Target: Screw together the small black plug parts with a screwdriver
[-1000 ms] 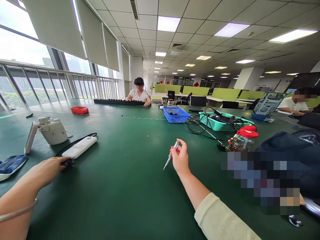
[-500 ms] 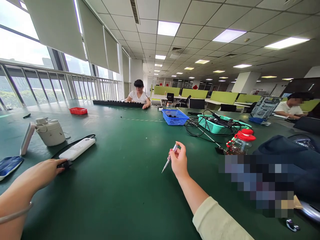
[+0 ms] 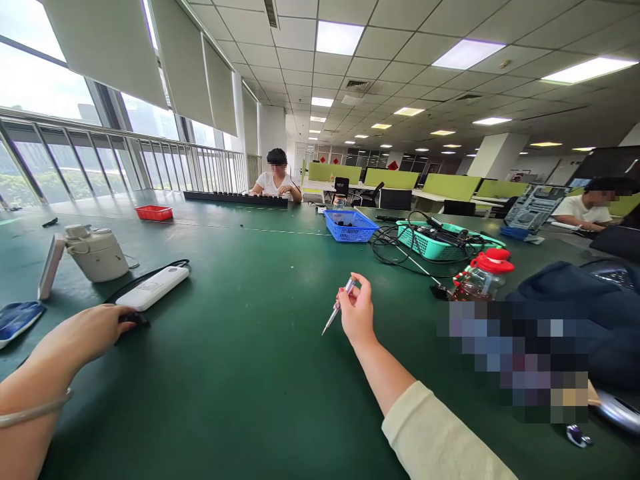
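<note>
Right hand [image 3: 357,313]: thumb and fingers closed in a pinch round the handle of a slim screwdriver [image 3: 331,319], roughly over the middle of the green tabletop [image 3: 240,407]; the tool is tilted, its pointed end down and toward the left; tip appears clear of the surface, though from where I stand contact cannot be ruled out.

Left hand [image 3: 83,337]: fingers drawn close together at the left end of a small black piece [image 3: 138,320], touching it; whether they grip or merely rest there, cannot tell, the undersides being hidden; the piece lies on the tabletop, just beside the near end of a white power bank [image 3: 153,288].

Handling, by estimate: screwdriver light, with a stiff, thin metal shaft; the smooth handle may turn or slip in dry fingers, so best held at the handle, as here, clear of the sharp end; black piece probably light and rigid, perhaps plastic, with small parts that could snap under a hard squeeze; best taken by its outer sides, between thumb and forefinger; power bank likely denser, hard-cased and slick, better held across its long sides; its material unconfirmed.
</note>
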{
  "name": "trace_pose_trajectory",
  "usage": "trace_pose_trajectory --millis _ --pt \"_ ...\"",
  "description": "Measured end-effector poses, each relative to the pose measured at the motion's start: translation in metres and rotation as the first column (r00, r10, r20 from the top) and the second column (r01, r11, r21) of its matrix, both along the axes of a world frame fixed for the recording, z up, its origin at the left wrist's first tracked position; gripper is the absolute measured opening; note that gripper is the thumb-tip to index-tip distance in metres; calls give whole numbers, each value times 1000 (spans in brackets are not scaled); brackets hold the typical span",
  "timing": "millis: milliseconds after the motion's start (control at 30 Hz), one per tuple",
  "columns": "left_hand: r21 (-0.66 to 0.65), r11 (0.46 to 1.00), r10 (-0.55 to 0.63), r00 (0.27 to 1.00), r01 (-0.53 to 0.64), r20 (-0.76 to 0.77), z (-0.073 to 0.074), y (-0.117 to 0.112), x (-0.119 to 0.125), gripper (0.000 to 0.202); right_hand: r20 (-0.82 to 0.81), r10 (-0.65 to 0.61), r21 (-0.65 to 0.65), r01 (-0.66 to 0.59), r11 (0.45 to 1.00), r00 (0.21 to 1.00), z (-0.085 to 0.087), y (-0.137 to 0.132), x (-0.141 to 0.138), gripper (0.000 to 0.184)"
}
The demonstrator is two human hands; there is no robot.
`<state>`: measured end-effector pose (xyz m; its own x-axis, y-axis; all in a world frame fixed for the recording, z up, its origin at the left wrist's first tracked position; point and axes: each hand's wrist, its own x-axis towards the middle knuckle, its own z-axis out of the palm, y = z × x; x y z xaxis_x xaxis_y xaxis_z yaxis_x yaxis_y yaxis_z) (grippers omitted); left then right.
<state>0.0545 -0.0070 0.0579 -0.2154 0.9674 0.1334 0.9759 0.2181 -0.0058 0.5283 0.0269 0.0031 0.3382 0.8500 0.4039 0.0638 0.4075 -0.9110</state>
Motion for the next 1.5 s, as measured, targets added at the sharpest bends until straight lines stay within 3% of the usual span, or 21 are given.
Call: trace_pose_trajectory --millis 100,167,267,367,433,533,600,700,800,900,1367,1500 --pt "27 993 -111 987 115 -120 7 -3 37 48 -13 1 10 -1 1000 1000 1 0 0 44" --pt "97 952 -281 954 290 -101 12 -7 78 48 -32 -6 12 6 1000 999 2 1 1 47" --pt "73 856 -516 856 512 36 16 -13 149 42 -74 -38 -12 37 999 997 3 6 4 51" --pt "32 703 -709 695 711 121 12 -12 214 37 -150 -66 -68 56 996 986 4 11 8 46" --pt "34 617 -783 609 786 129 5 -6 246 35 -207 -46 -103 25 994 977 4 12 10 38" --pt "85 572 -816 557 816 153 -10 8 276 30 -308 16 -105 -50 993 951 6 12 12 39" --pt "112 575 -812 548 810 203 -21 16 286 30 -376 33 -88 -71 994 926 8 11 12 47" --pt "155 626 -759 552 764 346 -33 21 291 32 -403 55 -65 -89 994 914 9 11 12 52" --pt "183 689 -678 535 701 504 -39 22 290 32 -369 77 -39 -98 994 926 9 10 11 51" --pt "198 715 -636 505 671 584 -41 23 286 37 -356 79 -26 -94 995 931 11 8 12 49" --pt "162 719 -632 538 676 558 -39 22 290 41 -299 125 -38 -143 989 946 7 7 4 50" --pt "159 718 -640 555 677 531 -39 21 291 40 -160 83 -51 -92 994 984 6 5 3 49"
